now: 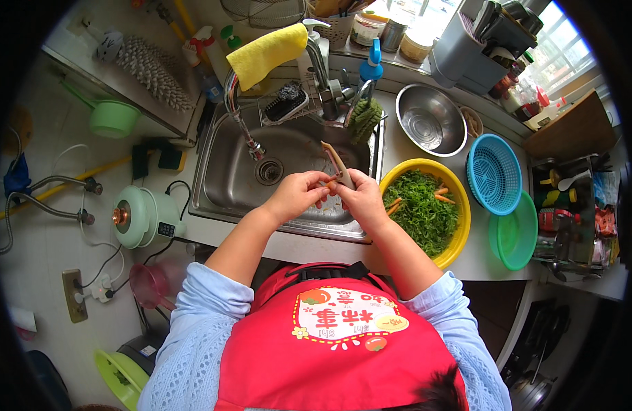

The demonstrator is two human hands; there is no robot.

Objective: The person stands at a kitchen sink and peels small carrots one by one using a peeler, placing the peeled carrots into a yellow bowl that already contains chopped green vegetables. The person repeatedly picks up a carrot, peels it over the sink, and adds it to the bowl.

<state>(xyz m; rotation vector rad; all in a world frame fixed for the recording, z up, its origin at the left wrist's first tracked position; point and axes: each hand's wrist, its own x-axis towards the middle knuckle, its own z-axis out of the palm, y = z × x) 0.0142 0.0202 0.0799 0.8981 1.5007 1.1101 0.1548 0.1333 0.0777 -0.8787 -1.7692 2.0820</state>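
Over the stainless steel sink (228,190), my left hand (297,194) pinches a small orange carrot (331,184), mostly covered by my fingers. My right hand (361,194) grips a beige peeler (337,160), its head pointing up and away from me. Fingertips of both hands meet around the carrot. Small scraps lie on the sink floor below. Just right of my right hand, a yellow basin (466,221) holds leafy greens (421,216) with several thin carrots (444,199) among them.
A faucet (255,149) with a yellow cloth (267,56) arches over the sink. To the right stand a steel bowl (431,120), a blue colander (494,174) and a green basin (519,231). A pale green electric cooker (146,216) with cords is left.
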